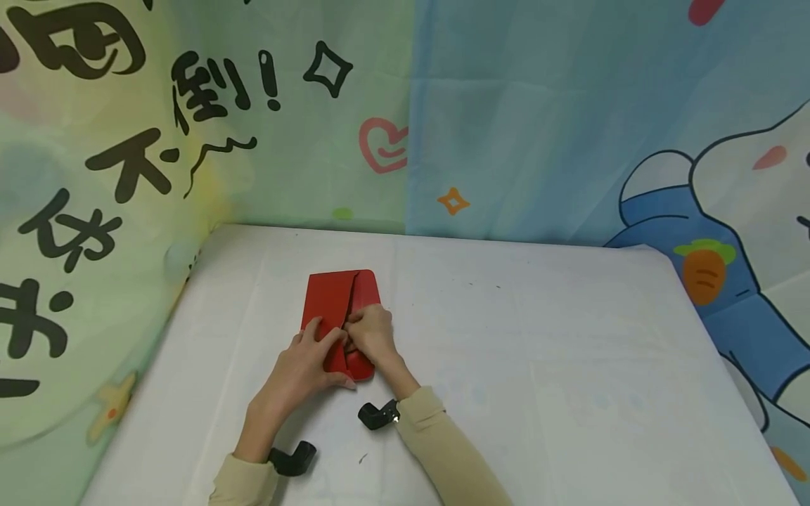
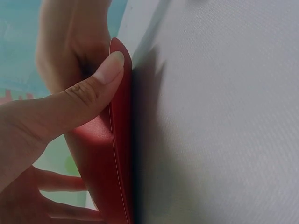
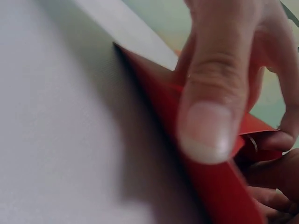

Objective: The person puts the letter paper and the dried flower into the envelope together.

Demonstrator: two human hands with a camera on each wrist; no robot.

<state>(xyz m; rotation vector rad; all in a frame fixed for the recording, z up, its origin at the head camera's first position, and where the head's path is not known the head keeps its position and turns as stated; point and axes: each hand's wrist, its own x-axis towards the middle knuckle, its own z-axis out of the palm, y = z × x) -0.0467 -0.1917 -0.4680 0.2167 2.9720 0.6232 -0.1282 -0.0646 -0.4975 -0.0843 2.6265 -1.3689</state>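
A red envelope (image 1: 327, 292) is held on the white table, its rounded flap (image 1: 367, 288) folded out to the right. My left hand (image 1: 306, 365) grips it by the near edge, thumb (image 2: 110, 70) along that edge and other fingers spread over the front panel. At the envelope's mouth, my right hand (image 1: 373, 334) has its fingers curled in against the panel's edge. The right wrist view shows the mouth gaping, with the right fingers (image 3: 275, 198) reaching into it and their tips hidden. I cannot tell if they hold anything inside.
A white cloth covers the table (image 1: 569, 365). Behind and to the left hangs a printed curtain (image 1: 506, 126) with dark lettering and a cartoon figure. Black camera mounts (image 1: 294, 460) stick out from both wrists, close to the tabletop.
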